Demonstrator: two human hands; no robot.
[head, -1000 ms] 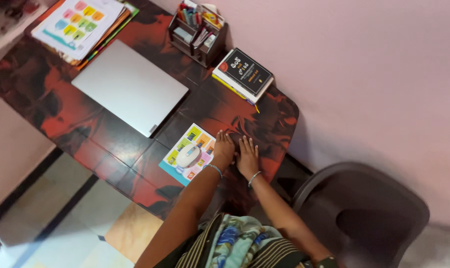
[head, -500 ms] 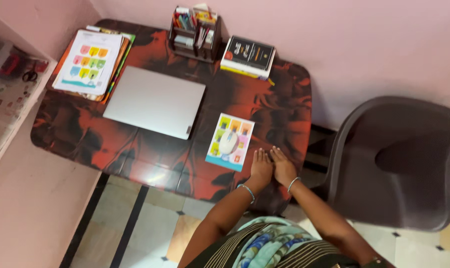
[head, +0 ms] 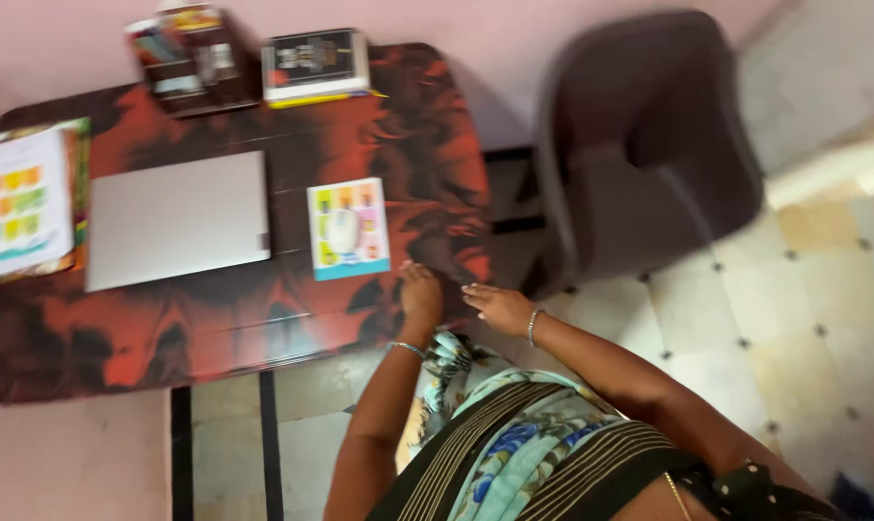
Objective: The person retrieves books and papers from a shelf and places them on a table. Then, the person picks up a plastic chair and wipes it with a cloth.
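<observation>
My left hand (head: 422, 294) rests flat on the near right corner of a red and black patterned table (head: 215, 318). My right hand (head: 500, 307) hovers just off the table's right edge, fingers spread, holding nothing. Just left of my left hand lies a colourful mouse pad (head: 348, 230) with a white mouse (head: 341, 230) on it. A dark plastic chair (head: 640, 145) stands to the right of the table, beyond my right hand.
A closed silver laptop (head: 177, 220) lies in the table's middle. A stack of papers and folders (head: 22, 203) sits at the left end. A pen organiser (head: 186, 58) and stacked books (head: 316, 66) stand at the back against the pink wall. The floor is tiled.
The view has swung right and blurred. My right hand has left the table top and moved past its right edge. My left hand stays on the table corner.
</observation>
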